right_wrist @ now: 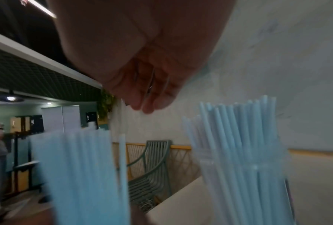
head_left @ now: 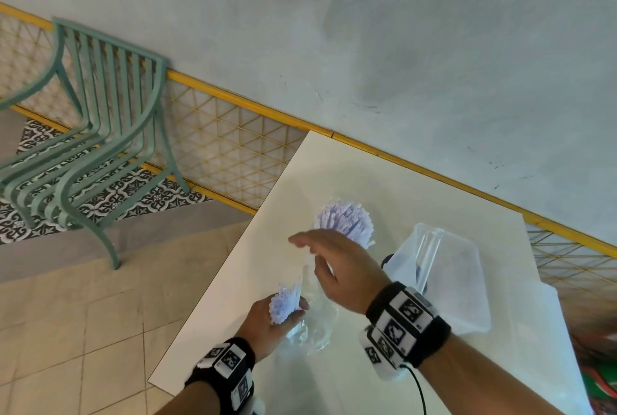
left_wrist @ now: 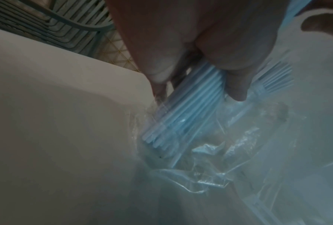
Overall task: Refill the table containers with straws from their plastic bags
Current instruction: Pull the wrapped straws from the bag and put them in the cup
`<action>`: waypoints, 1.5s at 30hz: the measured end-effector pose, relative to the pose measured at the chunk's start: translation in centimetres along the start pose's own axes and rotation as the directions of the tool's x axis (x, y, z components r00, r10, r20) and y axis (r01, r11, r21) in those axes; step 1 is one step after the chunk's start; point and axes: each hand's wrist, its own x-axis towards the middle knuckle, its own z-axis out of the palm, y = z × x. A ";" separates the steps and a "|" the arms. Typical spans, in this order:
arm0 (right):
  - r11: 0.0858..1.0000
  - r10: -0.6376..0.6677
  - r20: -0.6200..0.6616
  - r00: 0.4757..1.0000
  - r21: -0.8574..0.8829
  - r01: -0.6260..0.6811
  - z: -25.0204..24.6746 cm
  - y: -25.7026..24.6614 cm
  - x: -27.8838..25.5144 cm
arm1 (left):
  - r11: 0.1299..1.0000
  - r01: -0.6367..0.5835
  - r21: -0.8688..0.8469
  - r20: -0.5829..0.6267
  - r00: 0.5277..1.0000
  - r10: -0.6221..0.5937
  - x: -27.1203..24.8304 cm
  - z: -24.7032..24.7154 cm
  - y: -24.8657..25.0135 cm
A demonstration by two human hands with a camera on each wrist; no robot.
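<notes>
My left hand [head_left: 283,316] grips a bundle of pale blue straws [head_left: 285,301] at the near left of the white table [head_left: 233,281]. The bundle's lower end sits inside a crumpled clear plastic bag [head_left: 315,327]. In the left wrist view the fingers [left_wrist: 237,85] curl round the straws [left_wrist: 188,109] above the bag [left_wrist: 210,164]. My right hand [head_left: 320,244] hovers open and empty just above, its fingers [right_wrist: 146,100] relaxed. Behind it a fan of straws [head_left: 345,221] stands upright, also in the right wrist view [right_wrist: 239,152]. Their container is hidden.
A second clear plastic bag [head_left: 444,281] holding a few straws lies on the table at the right. A green metal chair [head_left: 100,134] stands left of the table by a yellow-railed mesh fence [head_left: 227,134]. A grey wall runs behind the table.
</notes>
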 end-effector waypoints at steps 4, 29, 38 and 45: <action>0.954 0.159 0.178 0.971 0.226 -0.197 2.3 0.2 -2.1 | 0.999 -0.017 0.048 0.001 1.000 0.017 0.0 0.0 1.1; 0.830 0.457 0.121 0.881 0.299 -0.471 6.0 3.0 -3.8 | 0.999 0.030 0.043 0.039 0.999 -0.032 -0.4 -0.1 1.9; 0.849 0.471 0.024 0.882 0.259 -0.461 -2.2 0.3 -1.6 | 0.991 0.104 0.088 -0.037 0.994 -0.101 -0.9 -0.4 2.8; 0.884 0.461 -0.194 0.866 0.184 -0.430 -9.6 -0.7 2.6 | 0.993 0.040 0.115 0.034 0.998 -0.044 -0.8 -0.6 1.9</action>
